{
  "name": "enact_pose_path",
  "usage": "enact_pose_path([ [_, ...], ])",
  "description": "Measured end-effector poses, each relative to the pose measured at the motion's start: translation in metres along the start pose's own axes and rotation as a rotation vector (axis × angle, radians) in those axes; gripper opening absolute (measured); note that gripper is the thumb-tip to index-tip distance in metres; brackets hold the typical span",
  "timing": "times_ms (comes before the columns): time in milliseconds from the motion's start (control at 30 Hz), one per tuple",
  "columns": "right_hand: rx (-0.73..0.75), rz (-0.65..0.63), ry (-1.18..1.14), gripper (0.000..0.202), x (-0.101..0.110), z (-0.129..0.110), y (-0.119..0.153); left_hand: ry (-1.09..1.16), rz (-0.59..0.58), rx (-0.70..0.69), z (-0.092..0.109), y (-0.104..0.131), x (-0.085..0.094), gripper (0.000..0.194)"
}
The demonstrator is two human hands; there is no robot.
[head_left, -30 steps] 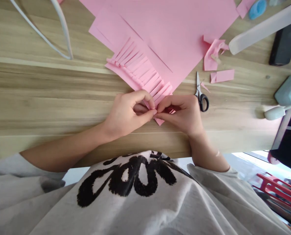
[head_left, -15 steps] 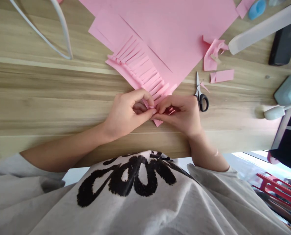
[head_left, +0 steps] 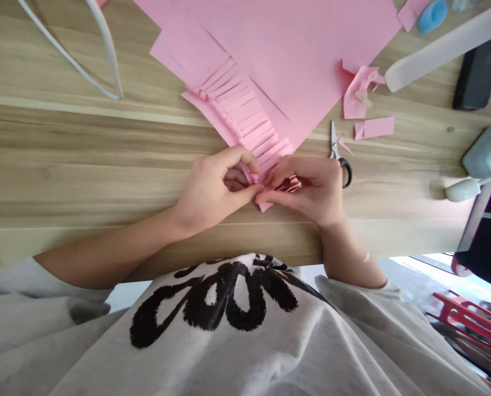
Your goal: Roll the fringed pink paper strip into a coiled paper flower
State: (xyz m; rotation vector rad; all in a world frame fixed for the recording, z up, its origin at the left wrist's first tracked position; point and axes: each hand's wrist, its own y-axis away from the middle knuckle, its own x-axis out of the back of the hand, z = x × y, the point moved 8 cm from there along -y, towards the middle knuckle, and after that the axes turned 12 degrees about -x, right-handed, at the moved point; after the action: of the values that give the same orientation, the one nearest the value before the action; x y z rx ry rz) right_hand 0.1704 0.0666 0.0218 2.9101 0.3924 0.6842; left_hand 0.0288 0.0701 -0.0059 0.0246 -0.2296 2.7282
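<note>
A pink paper strip (head_left: 245,113) cut into a fringe lies slantwise in front of me, its near end between my hands. My left hand (head_left: 214,187) is closed, thumb and index finger pinching the strip's rolled edge. Close against it, my right hand (head_left: 311,187) is closed too, pinching the fringed paper with thumb and fingertips. Some fringe ends show inside the curl of my right hand, and a pointed paper tip sticks out below the fingers. My fingers hide the exact spot being pinched. Beneath the fringe spreads a large pink paper sheet (head_left: 303,60).
Small scissors (head_left: 335,146) with black handles lie just right of my right hand. Pink paper scraps (head_left: 358,91), a long pale strip (head_left: 447,47), a black box-shaped object (head_left: 480,71) and a blue cap (head_left: 432,16) are farther right. A white cable (head_left: 107,49) loops at upper left.
My right hand has shifted slightly right and opened its curl a little, showing more fringe inside. The fringed strip has turned slightly. My left hand stays nearly in place.
</note>
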Motion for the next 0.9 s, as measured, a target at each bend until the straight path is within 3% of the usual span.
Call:
enact_pose_path([
  [233,0.038,0.259,0.199,0.017,0.018,0.000,-0.004,-0.016,0.033,0.009,-0.002,0.001,0.003,0.016],
  [433,0.016,0.255,0.165,0.006,0.018,0.001,-0.004,0.010,0.066,0.010,-0.001,-0.001,0.004,0.018],
  [600,0.010,0.270,0.155,0.015,0.021,0.002,-0.002,0.015,0.093,0.011,-0.001,-0.002,0.005,0.018],
  [900,0.040,0.284,0.163,0.007,0.020,0.001,-0.001,0.003,0.093,0.014,-0.001,-0.002,0.005,0.019],
])
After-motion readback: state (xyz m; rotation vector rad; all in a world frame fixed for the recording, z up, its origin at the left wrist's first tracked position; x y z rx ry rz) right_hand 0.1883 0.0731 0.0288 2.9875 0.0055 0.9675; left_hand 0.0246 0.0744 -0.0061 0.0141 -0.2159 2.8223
